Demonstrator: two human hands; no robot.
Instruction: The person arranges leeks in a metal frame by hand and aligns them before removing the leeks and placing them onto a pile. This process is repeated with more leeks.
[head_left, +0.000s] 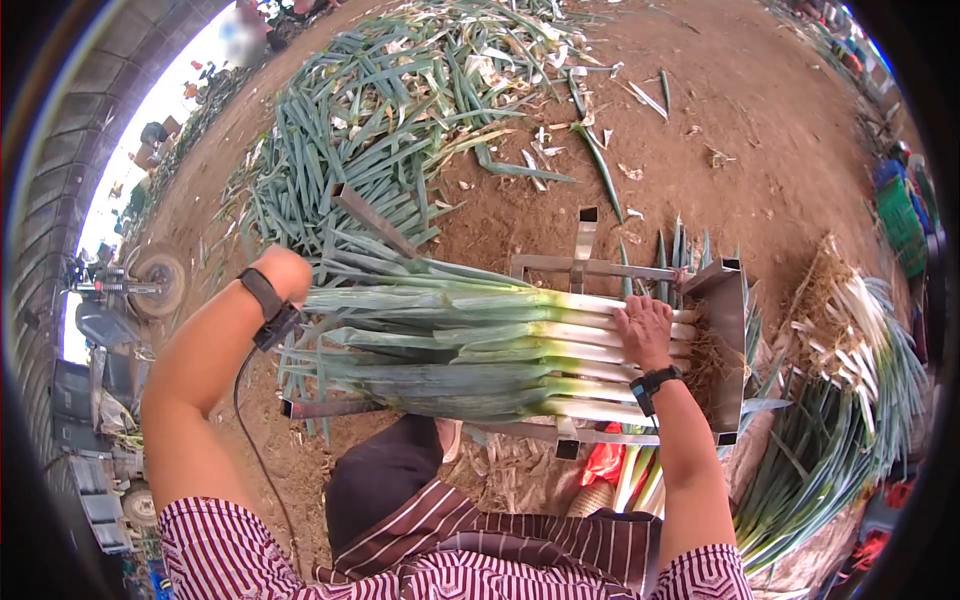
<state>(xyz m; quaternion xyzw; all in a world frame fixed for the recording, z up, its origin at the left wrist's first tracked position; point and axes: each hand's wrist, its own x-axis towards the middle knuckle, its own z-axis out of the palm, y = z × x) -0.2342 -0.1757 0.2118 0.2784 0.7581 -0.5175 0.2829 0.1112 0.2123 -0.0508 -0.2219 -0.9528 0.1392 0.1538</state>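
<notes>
A row of leeks lies side by side across a metal rack, green leaves to the left and white stems to the right. Their roots reach the upright metal end plate. My right hand rests flat on the white stems, fingers spread over them. At the leaf ends, my left hand is bent downward; its fingers are hidden, so what it touches or holds does not show. Both wrists wear dark bands, and a cable hangs from the left one.
A big heap of cut green leaves covers the ground beyond the rack. On the right lies a pile of leeks with roots on. A red bag sits below the rack. Wheeled vehicles stand at far left.
</notes>
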